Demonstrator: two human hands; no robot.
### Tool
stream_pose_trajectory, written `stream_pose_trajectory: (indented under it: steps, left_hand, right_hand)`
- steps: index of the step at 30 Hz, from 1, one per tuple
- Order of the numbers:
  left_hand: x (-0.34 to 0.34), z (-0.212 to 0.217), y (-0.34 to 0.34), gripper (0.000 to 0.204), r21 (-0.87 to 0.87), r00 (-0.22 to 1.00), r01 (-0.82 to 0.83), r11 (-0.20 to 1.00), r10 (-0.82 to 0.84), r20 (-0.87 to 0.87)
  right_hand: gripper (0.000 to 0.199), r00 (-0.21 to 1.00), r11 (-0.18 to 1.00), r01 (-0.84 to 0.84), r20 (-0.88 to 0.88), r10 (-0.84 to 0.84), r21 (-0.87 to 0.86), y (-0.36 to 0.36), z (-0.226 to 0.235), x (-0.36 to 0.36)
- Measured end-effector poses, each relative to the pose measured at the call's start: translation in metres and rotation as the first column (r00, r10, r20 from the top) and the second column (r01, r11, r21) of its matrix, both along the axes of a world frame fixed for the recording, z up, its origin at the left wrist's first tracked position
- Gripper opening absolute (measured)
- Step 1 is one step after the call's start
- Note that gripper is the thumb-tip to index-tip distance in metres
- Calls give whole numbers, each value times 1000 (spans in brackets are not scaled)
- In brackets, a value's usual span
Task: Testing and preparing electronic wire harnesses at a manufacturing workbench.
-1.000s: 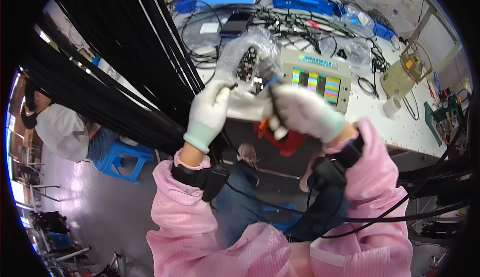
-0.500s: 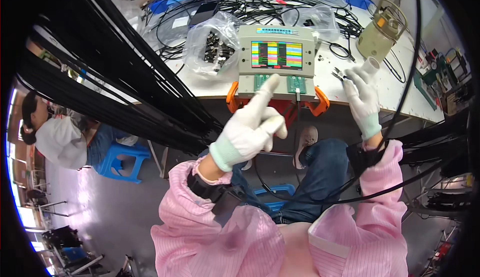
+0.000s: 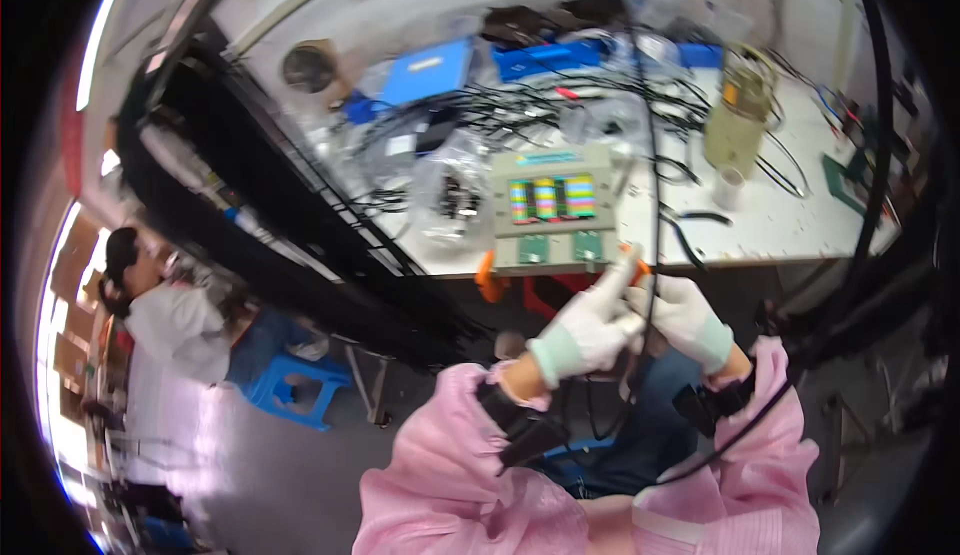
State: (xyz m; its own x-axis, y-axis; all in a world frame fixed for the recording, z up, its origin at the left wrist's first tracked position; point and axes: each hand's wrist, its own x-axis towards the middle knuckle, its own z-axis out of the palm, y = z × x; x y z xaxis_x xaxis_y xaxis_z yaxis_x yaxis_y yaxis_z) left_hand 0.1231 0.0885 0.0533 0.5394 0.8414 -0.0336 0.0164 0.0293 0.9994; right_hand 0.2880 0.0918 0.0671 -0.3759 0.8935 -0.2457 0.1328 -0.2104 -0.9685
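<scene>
1. Left hand in a white knit glove with a pale green cuff, raised in front of the lap just below the bench edge, forefinger stretched toward one o'clock, remaining fingers curled loosely inward.
2. Right hand in a matching glove, pressed against the left at its three o'clock side; fingers bunched together, apparently about the thin black cable hanging down between both hands, though a firm pinch cannot be told through the blur.
3. Hands joined close to the body, probably for steadying the dangling cable.
4. Beige box-shaped test unit with striped coloured panel and two green boards lying flat on the white workbench at twelve o'clock of the hands, near the front edge, likely for easy reach; orange clamp gripping the bench edge at its seven o'clock.
5. Clear plastic bag of small dark parts just at nine o'clock of the unit; yellowish translucent jar well off at two o'clock; tangle of black wires behind.
6. Blue plastic stool and another person in white at far nine o'clock.
7. Against half a second earlier: hands then well apart, right one up over the bench, left pointing at the unit; now brought together below the edge.
</scene>
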Motion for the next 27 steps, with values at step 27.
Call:
stream_pose_trajectory:
  steps: [27]
  left_hand:
    - [-73, 213, -177, 10, 532, 847, -517, 671, 489, 207]
  right_hand:
    - [29, 797, 566, -105, 409, -443, 817, -56, -52, 110]
